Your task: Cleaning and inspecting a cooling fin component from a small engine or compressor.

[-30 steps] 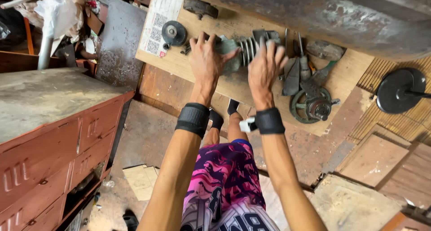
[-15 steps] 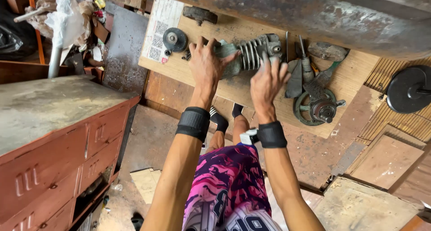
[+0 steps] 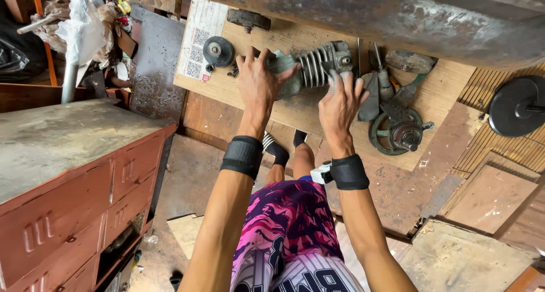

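Big rusty tank [image 3: 397,19] runs across the top of the frame, and a red metal cabinet [image 3: 62,195] fills the lower left. Between them is a wooden board [image 3: 272,107] lying on the floor, upper middle. On it sits a finned engine cylinder [image 3: 315,67], with a pulley wheel [image 3: 397,133] to its right and a small black disc [image 3: 217,50] to its left. Left hand [image 3: 258,84] grips the cylinder's left end, fingers spread. Right hand [image 3: 340,104] rests open against its right side.

Grey finned engine part [image 3: 318,67], pale wooden board [image 3: 295,107], rust-red metal cabinet [image 3: 74,201], pink-and-purple patterned shorts [image 3: 284,212], black wristbands [image 3: 243,155].
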